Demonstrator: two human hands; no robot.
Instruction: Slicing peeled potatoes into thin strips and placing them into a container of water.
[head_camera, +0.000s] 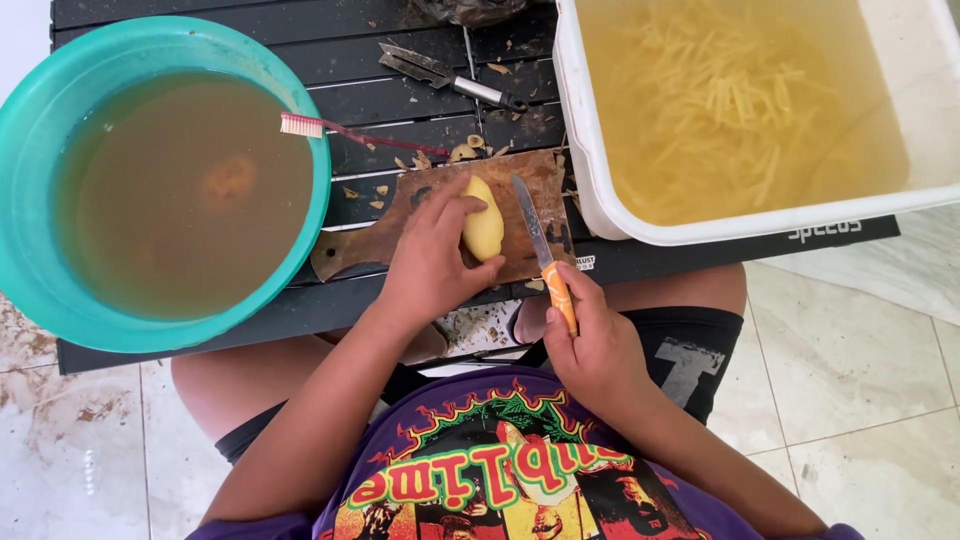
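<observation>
Yellow peeled potato is pinned on a worn wooden cutting board by the left hand, while an orange-handled knife is clenched in the right hand.

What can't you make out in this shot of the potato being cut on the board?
Head view, the only one:
- Underside of the peeled potato: hidden by the left hand.
- Knife handle: mostly inside the right hand.
- Lump in the teal basin: blurred by murky water.
- White tub: cut off by the frame's edge.

Black slatted table: teal basin, white tub, cutting board
</observation>
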